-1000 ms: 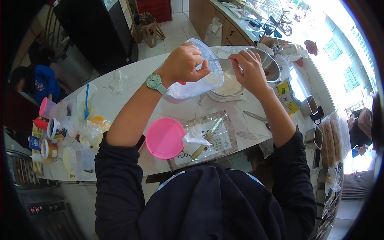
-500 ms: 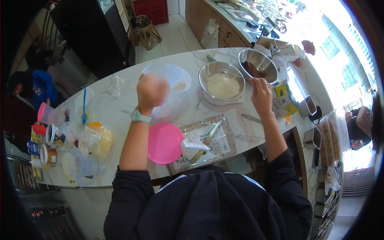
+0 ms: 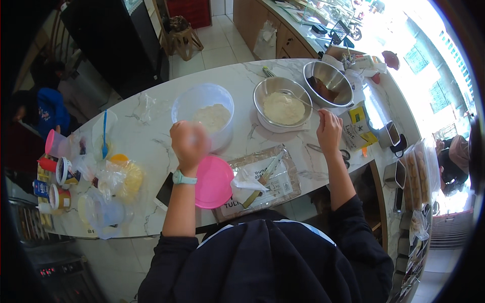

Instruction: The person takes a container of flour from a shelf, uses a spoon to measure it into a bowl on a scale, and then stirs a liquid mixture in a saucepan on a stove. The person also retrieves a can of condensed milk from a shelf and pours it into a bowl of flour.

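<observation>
My left hand (image 3: 189, 144) is smeared by motion at the near side of a round translucent tub (image 3: 228, 132) with pale flour (image 3: 212, 117) in it. Whether its fingers hold anything cannot be made out. My right hand (image 3: 329, 130) pinches the thin metal handle of what looks like a spoon (image 3: 309, 105), whose head rests in a steel bowl (image 3: 258, 108) of pale powder (image 3: 284, 108). A second steel bowl (image 3: 346, 99), with brown powder (image 3: 323, 91), stands just beyond that hand. A pink round lid (image 3: 213, 184) lies by my left wrist.
A plastic-wrapped flat package (image 3: 275, 189) near me carries a brush (image 3: 260, 189) and white paper. Scissors (image 3: 345, 157) and a yellow-grey pouch (image 3: 359, 129) are at right. Tubs, bags and a blue spatula (image 3: 105, 136) crowd the left. A person in blue (image 3: 53, 111) is beyond the counter.
My left hand has come toward me from the tub's rim. The tub, tilted and blurred before, now stands more upright with its flour showing. My right hand stays near the bowls.
</observation>
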Action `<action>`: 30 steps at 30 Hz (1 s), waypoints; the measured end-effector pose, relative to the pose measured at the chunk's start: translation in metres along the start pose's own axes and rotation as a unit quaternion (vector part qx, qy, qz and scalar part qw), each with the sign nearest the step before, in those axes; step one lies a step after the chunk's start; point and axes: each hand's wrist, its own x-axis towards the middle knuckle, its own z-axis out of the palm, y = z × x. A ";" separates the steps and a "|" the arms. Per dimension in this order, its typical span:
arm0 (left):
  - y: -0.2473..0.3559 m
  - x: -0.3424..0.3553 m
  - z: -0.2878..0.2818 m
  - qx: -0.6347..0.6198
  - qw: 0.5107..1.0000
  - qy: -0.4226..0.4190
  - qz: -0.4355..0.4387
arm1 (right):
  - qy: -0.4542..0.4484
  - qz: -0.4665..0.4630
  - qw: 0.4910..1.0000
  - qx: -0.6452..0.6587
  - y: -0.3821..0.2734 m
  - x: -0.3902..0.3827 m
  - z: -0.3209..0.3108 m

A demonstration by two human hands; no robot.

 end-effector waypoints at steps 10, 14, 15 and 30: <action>0.018 -0.046 -0.065 0.020 0.993 0.051 -0.102 | 0.049 0.037 0.998 -0.003 -0.006 0.003 -0.014; 0.014 -0.068 -0.079 0.009 0.988 0.017 -0.153 | -0.047 -0.046 0.997 -0.050 0.004 -0.002 -0.015; 0.012 -0.072 -0.082 0.017 0.988 0.006 -0.151 | -0.045 -0.047 0.997 -0.049 0.000 -0.001 -0.015; 0.105 -0.013 -0.015 -0.447 0.748 -0.196 -0.449 | -0.340 0.403 0.579 0.622 -0.209 -0.022 -0.036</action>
